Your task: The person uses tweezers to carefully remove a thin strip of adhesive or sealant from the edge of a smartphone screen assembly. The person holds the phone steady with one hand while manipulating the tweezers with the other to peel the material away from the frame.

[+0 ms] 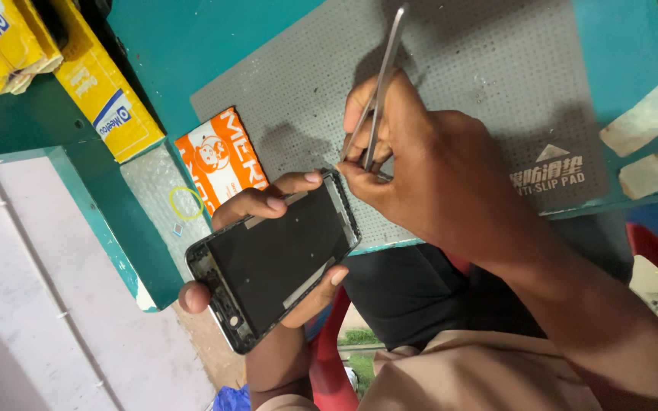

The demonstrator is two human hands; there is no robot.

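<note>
The phone frame [276,262] is a dark, opened shell without its screen, showing a flat black inner plate edged by a thin metal rim, with small parts clustered at its lower left end. It is held tilted in the air just off the counter's edge, its long side running from lower left to upper right. The tweezers [381,91] are slim, silver and long, angled steeply, their tips meeting the frame's upper right corner.

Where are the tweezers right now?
In the head view, the tweezers are pinched in the right hand right of centre, above the grey mat, tips down at the top corner of the phone frame held by the left hand.
</note>
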